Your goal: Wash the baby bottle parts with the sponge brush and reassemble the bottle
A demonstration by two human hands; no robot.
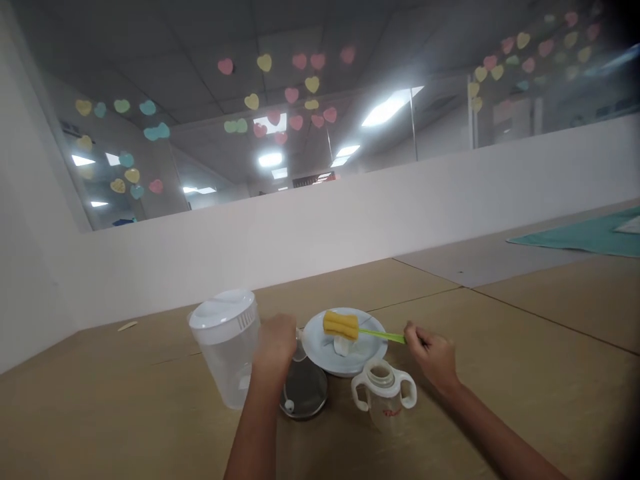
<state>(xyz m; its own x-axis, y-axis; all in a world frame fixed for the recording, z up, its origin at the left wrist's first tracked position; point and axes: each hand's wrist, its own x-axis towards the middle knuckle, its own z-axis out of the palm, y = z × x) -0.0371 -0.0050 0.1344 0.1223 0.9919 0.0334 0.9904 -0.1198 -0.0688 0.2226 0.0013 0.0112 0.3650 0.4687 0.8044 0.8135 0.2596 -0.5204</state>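
My right hand (434, 355) is closed round the thin green handle of a yellow sponge brush (341, 325). Its sponge head is over a pale blue-white plate (320, 353) with a small white piece (342, 346) in it. My left hand (277, 340) is closed beside the clear pitcher; a clear rounded piece (300, 347) shows at its fingers, but the grip is hidden. Below it lies a dark round dish (313, 390) with a small white knob (289, 405) at its edge. A two-handled baby cup (385, 393) stands upright and lidless in front of the plate.
At the left stands a clear plastic pitcher (220, 367) with a white lid (223, 310). A brown tabletop (125, 400) runs back to a low white wall (300, 233) under glass with heart stickers. A teal cloth (585, 232) lies far right.
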